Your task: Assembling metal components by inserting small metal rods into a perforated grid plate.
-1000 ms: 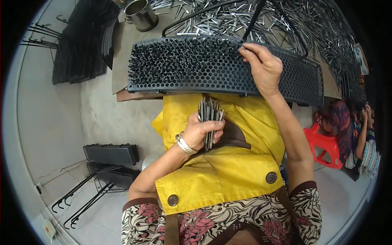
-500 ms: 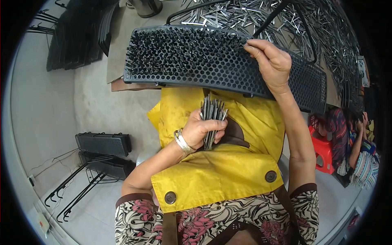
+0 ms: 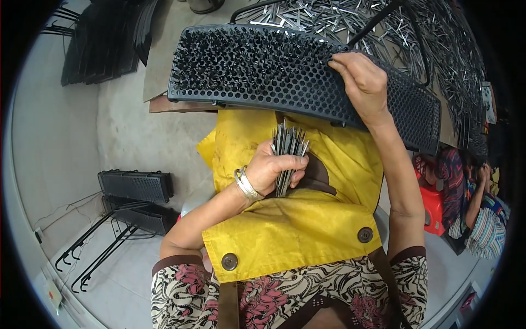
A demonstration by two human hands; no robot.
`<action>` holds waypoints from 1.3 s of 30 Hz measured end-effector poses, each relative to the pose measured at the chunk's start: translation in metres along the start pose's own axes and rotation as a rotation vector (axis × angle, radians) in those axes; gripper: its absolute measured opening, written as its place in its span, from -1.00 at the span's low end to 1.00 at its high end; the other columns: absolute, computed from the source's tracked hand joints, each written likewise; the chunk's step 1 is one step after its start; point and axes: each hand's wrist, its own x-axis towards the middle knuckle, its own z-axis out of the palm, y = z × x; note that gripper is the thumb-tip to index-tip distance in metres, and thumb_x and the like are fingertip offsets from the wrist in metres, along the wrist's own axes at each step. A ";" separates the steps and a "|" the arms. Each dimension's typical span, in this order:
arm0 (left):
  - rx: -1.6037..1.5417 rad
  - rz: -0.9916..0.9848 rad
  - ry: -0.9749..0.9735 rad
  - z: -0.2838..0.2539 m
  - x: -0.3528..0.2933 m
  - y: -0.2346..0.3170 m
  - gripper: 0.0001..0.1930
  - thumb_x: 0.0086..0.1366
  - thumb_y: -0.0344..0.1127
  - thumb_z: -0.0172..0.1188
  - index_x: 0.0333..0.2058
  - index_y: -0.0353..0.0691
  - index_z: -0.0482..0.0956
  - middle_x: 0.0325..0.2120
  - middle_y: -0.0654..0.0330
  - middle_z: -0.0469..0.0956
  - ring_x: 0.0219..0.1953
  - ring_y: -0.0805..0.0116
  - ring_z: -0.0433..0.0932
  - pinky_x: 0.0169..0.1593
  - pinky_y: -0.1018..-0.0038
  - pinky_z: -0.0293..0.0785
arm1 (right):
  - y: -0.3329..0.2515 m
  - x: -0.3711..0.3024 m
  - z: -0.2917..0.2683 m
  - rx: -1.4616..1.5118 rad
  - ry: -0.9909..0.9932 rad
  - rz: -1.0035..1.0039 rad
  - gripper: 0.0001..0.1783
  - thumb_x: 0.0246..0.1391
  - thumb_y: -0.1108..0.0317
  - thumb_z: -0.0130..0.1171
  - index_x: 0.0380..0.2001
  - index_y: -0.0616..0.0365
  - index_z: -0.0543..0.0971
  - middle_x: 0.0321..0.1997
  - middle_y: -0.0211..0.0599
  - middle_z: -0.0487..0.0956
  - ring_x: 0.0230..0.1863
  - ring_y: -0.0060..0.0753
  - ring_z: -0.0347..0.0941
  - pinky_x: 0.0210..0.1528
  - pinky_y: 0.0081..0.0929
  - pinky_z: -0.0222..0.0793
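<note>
Metal pins (image 3: 287, 156) bunched in left hand (image 3: 271, 172) grip, right hand (image 3: 361, 85) fingertips pinched at perforated black tray (image 3: 263, 71), loose pins (image 3: 350, 19) beyond.

Bundle of metal pins (image 3: 287, 156): thin, flat, grey strips, packed side by side, roughly upright with tips fanned slightly at top, lower ends projecting below the grip. Clasped in left hand (image 3: 272, 171), over the yellow apron.

Perforated black tray (image 3: 307, 82): long, rectangular, honeycomb of small holes, resting across table edge, slightly tilted down to the right. Left portion densely filled with dark pins standing upright; right portion with holes open. Right hand (image 3: 361, 82) on tray at boundary of filled zone, fingertips pinched together.
</note>
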 end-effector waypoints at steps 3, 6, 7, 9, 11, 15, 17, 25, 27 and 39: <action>-0.024 0.028 0.036 0.003 -0.002 0.000 -0.84 -0.01 -0.58 0.15 -0.40 -0.35 0.40 -0.66 0.18 0.41 -0.69 0.41 0.39 -0.64 0.53 0.32 | -0.009 0.002 -0.001 -0.044 -0.012 0.036 -0.86 -0.19 0.66 0.14 -0.44 0.34 0.51 -0.46 -0.18 0.52 -0.47 -0.34 0.47 -0.40 -0.60 0.36; -0.021 0.022 0.040 0.003 -0.002 -0.001 -0.81 -0.01 -0.57 0.15 -0.36 -0.36 0.41 -0.64 0.18 0.41 -0.69 0.40 0.39 -0.64 0.53 0.32 | -0.010 0.000 -0.003 -0.030 -0.001 0.102 -0.86 -0.18 0.65 0.14 -0.44 0.34 0.51 -0.45 -0.20 0.52 -0.48 -0.35 0.46 -0.42 -0.61 0.35; -0.020 0.022 0.038 0.003 -0.002 -0.001 -0.80 0.00 -0.57 0.16 -0.35 -0.36 0.41 -0.64 0.18 0.42 -0.68 0.40 0.39 -0.64 0.54 0.32 | -0.011 0.000 -0.003 -0.030 -0.002 0.105 -0.86 -0.18 0.65 0.14 -0.44 0.34 0.51 -0.45 -0.20 0.52 -0.48 -0.35 0.46 -0.42 -0.61 0.35; -0.017 0.017 0.035 0.003 -0.001 -0.001 -0.79 0.00 -0.56 0.16 -0.33 -0.37 0.41 -0.63 0.18 0.42 -0.67 0.40 0.40 -0.64 0.54 0.32 | -0.013 0.000 -0.003 0.008 0.017 0.145 -0.87 -0.17 0.65 0.14 -0.45 0.34 0.50 -0.46 -0.19 0.51 -0.48 -0.36 0.46 -0.42 -0.60 0.35; -0.051 0.027 0.018 0.004 -0.001 -0.001 -0.79 0.00 -0.57 0.15 -0.33 -0.39 0.40 -0.62 0.17 0.42 -0.65 0.40 0.40 -0.63 0.54 0.33 | -0.011 -0.001 -0.001 0.003 0.031 0.125 -0.87 -0.17 0.65 0.14 -0.45 0.34 0.50 -0.47 -0.19 0.51 -0.49 -0.34 0.45 -0.43 -0.59 0.35; -0.054 0.060 0.058 0.004 -0.002 -0.002 -0.79 -0.03 -0.62 0.08 -0.33 -0.42 0.40 -0.64 0.15 0.40 -0.64 0.39 0.39 -0.63 0.54 0.32 | -0.006 0.006 0.004 0.015 0.031 0.002 -0.89 -0.18 0.63 0.15 -0.47 0.33 0.50 -0.47 -0.19 0.50 -0.51 -0.30 0.44 -0.43 -0.57 0.34; -0.043 0.061 0.056 0.005 -0.002 -0.001 -0.78 -0.04 -0.62 0.07 -0.33 -0.42 0.40 -0.65 0.15 0.40 -0.65 0.40 0.39 -0.63 0.54 0.31 | -0.004 0.006 0.003 -0.063 -0.020 -0.032 -0.88 -0.18 0.61 0.16 -0.46 0.33 0.50 -0.46 -0.19 0.50 -0.52 -0.27 0.44 -0.44 -0.56 0.34; 0.031 0.189 0.134 0.007 -0.002 0.002 -0.74 -0.07 -0.64 0.17 -0.34 -0.35 0.41 -0.65 0.18 0.45 -0.65 0.41 0.43 -0.62 0.58 0.33 | -0.062 -0.020 -0.014 -0.028 -0.055 0.243 -0.82 -0.16 0.53 0.19 -0.38 0.29 0.52 -0.45 -0.32 0.52 -0.51 -0.53 0.43 -0.46 -0.65 0.31; 0.111 0.217 0.193 0.010 -0.002 0.002 -0.74 -0.07 -0.64 0.17 -0.34 -0.33 0.41 -0.62 0.19 0.48 -0.63 0.45 0.45 -0.61 0.60 0.35 | -0.086 -0.038 -0.012 0.593 -0.227 0.809 -0.83 -0.13 0.53 0.19 -0.37 0.31 0.53 -0.44 -0.38 0.51 -0.50 -0.67 0.39 -0.47 -0.72 0.31; 0.371 0.191 0.126 0.017 -0.007 0.009 -0.78 -0.03 -0.60 0.16 -0.34 -0.31 0.46 -0.55 0.24 0.51 -0.61 0.54 0.46 -0.59 0.67 0.36 | -0.095 -0.061 -0.004 0.965 -0.095 1.136 -0.80 -0.09 0.55 0.16 -0.31 0.34 0.51 -0.56 -0.38 0.50 -0.62 -0.70 0.35 -0.59 -0.80 0.26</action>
